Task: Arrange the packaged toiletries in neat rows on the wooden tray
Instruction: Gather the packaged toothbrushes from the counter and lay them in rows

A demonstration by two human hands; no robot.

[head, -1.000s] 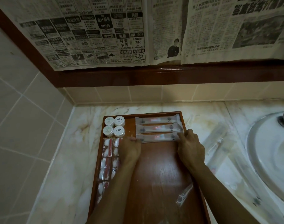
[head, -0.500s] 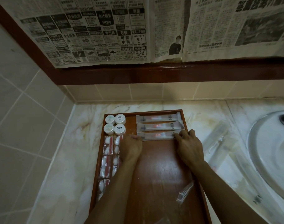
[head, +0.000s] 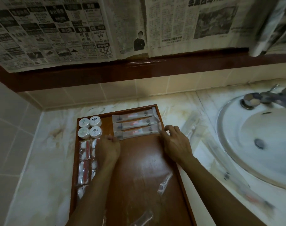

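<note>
A wooden tray (head: 139, 168) lies on the marble counter. Its far right corner holds three long toothbrush packets in rows. My left hand (head: 108, 147) has curled fingers at the left end of the nearest long packet (head: 135, 132). My right hand (head: 176, 144) pinches that packet's right end. Several round white jars (head: 90, 127) form a square in the tray's far left corner. Cotton-bud packets (head: 84, 160) line the tray's left edge, partly hidden by my left arm. A clear loose packet (head: 165, 181) rests on the tray between my arms, and another clear packet (head: 142, 217) lies at the near end.
More clear packets (head: 191, 124) lie on the counter between the tray and the white sink (head: 228, 160). A tap (head: 269, 97) stands at the back of the sink. Tiled walls close the left and back sides. Newspaper (head: 57, 30) hangs above.
Both hands stay at the two ends of the nearest long packet with only small finger shifts. The view has swung right, so more of the sink shows.
</note>
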